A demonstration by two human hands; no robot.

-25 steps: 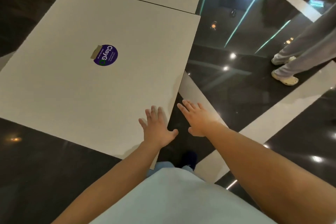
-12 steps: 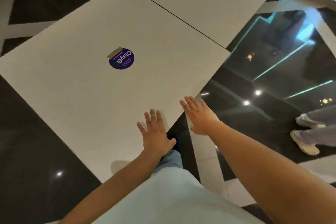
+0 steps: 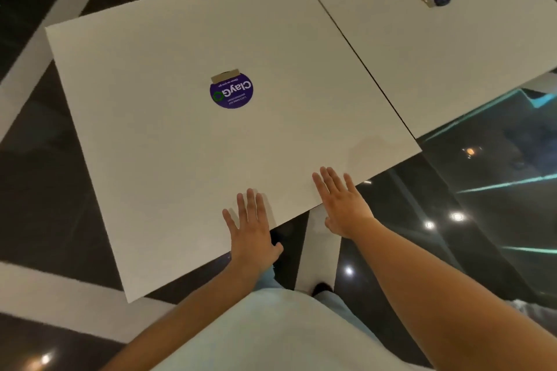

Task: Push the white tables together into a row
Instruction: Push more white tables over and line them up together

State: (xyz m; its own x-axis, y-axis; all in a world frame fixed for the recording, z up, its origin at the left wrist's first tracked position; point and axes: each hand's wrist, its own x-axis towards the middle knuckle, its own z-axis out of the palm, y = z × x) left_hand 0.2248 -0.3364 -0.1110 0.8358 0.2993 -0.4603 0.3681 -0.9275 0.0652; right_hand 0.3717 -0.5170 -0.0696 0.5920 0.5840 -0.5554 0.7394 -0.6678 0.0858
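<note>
Glossy dark floor (image 3: 452, 250), white stripes (image 3: 54, 286)

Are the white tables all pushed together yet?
Nearly. The near table already sits edge to edge with the far table, only a thin dark seam between. The left hand and right hand lie open at its near edge. Any more tables lie out of view.

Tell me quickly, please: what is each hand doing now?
Left hand: open, flat over the near edge of the white table, holding nothing.
Right hand: open, fingers over the same edge, holding nothing.
</note>
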